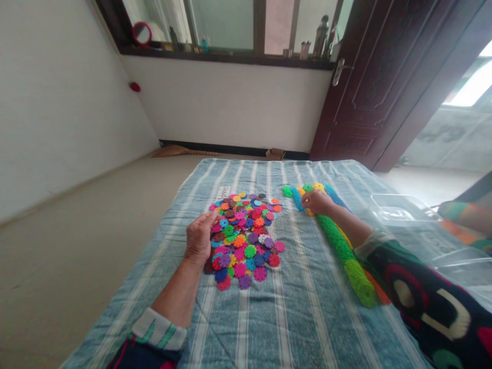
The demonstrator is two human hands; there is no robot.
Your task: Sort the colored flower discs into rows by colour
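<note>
A pile of small, notched plastic discs (246,246) in many colours lies spread on the striped cloth. At its left edge rests my left hand (200,237), fingers bent and close together; what they may hold is hidden. My right hand (317,201) is pinched at the far end of the discs stacked into rows, beside a short blue stack (296,198) and a bit of yellow. Whatever is between those fingertips is too small to make out. A long green stack (342,256) runs toward me below my right forearm, with orange and yellow stacks partly hidden behind it.
A clear plastic tray (402,210) stands at the right, with another clear container (465,269) nearer me. A card reading "love" (224,192) lies behind the pile. Beyond the bed's striped cloth (246,328) are a broom (180,150) and a dark red door (369,77).
</note>
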